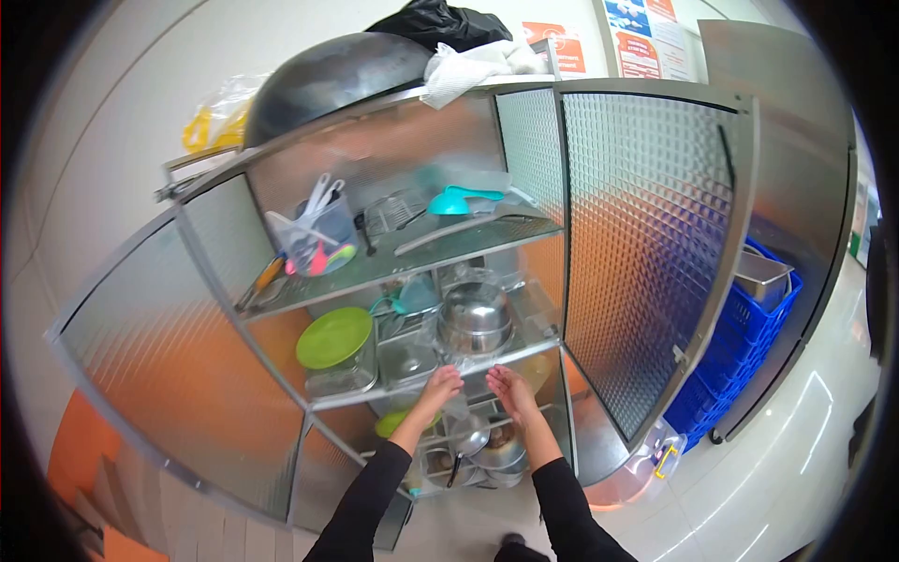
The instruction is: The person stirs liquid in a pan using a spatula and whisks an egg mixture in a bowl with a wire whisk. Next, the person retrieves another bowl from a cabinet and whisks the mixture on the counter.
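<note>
Both of my hands reach toward the middle shelf of a metal cabinet. My left hand (442, 384) is slightly curled with nothing visible in it, just below the shelf's front edge (449, 372). Facing it across a small gap is my right hand (510, 390), also loosely cupped and holding nothing visible. Behind them on that shelf are stacked steel bowls (476, 320) and clear containers (408, 359). A green plate (334, 338) rests left of these on a clear box. Below my hands, the lower shelf holds a ladle-like utensil (466, 438) and metal pots (503, 450).
Cabinet doors stand open at left (187, 365) and right (646, 244). The upper shelf holds a tub of utensils (323, 229) and a turquoise scoop (453, 200). A large wok (337, 80) lies on top. Blue crates (740, 347) stand beyond the right door.
</note>
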The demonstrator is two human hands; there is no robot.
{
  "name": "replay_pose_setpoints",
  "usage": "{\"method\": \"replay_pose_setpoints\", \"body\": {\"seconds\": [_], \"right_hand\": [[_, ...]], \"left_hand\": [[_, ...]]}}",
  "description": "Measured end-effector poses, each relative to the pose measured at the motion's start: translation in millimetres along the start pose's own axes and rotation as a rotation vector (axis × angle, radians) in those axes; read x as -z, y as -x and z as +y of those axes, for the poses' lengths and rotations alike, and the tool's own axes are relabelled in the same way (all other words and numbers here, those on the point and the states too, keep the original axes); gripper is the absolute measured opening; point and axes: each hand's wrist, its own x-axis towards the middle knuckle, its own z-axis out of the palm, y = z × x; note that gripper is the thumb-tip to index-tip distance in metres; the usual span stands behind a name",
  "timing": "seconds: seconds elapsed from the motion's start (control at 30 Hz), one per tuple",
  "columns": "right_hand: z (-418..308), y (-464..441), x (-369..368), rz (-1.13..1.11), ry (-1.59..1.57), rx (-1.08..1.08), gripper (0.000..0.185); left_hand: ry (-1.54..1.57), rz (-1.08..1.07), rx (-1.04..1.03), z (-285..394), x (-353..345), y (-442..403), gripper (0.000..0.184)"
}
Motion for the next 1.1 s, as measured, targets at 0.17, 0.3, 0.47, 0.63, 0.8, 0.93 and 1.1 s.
{"method": "replay_pose_setpoints", "body": {"seconds": [0.17, 0.3, 0.47, 0.63, 0.8, 0.93, 1.1], "right_hand": [[6.6, -73.3, 23.5, 0.084, 0.171, -0.014, 0.034], [7.8, -87.6, 25.7, 0.14, 0.222, -0.052, 0.035], [-4.7, -85.6, 22.6, 0.153, 0.251, -0.094, 0.034], [-11.6, -77.5, 18.1, 0.171, 0.329, -0.098, 0.032], [-20.2, -79.0, 14.9, 0.17, 0.198, -0.161, 0.031], [-14.9, -76.3, 11.3, 0.18, 0.241, -0.142, 0.032], [-13.9, -73.0, 10.3, 0.196, 0.2, -0.128, 0.03]], "left_hand": [[0.283, 0.118, 0.019, -5.0, 17.2, -69.4, 0.043], [0.477, 0.061, 0.181, -8.4, 36.1, -90.2, 0.03], [0.577, 0.08, 0.321, -1.7, 42.9, -99.9, 0.02], [0.652, 0.091, 0.369, 11.4, 40.9, -95.5, 0.015], [0.679, 0.097, 0.403, 12.4, 41.3, -98.0, 0.018], [0.696, 0.093, 0.436, 14.4, 44.7, -99.1, 0.022], [0.672, 0.113, 0.444, 22.8, 39.7, -96.3, 0.026]]}}
